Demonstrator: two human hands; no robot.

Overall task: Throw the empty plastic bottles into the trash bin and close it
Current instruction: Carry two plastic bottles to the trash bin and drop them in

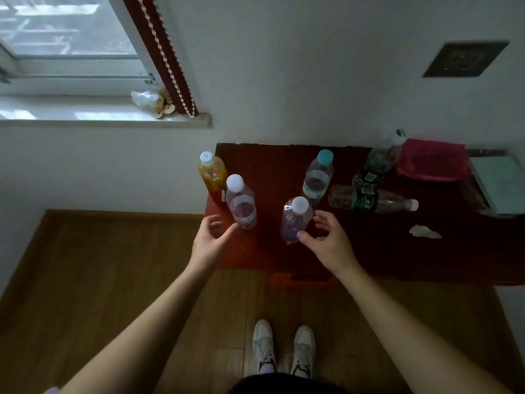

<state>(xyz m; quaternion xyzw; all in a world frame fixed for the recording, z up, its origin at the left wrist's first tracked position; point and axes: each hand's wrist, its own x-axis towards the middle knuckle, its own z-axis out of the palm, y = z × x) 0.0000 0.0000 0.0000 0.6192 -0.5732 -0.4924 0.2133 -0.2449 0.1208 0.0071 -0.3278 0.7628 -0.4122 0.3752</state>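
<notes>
Head view. Left hand (210, 237): fingers spread, empty, just beside a clear white-capped bottle (241, 203) upright at the red table's (397, 257) left front corner. Right hand (326, 240): spread wide, thumb touching a second white-capped bottle (295, 220), upright near the front edge. Orange-labelled bottle (213, 174): upright at the left edge. Blue-capped bottle (317, 177): upright, mid-table. All look empty.
</notes>
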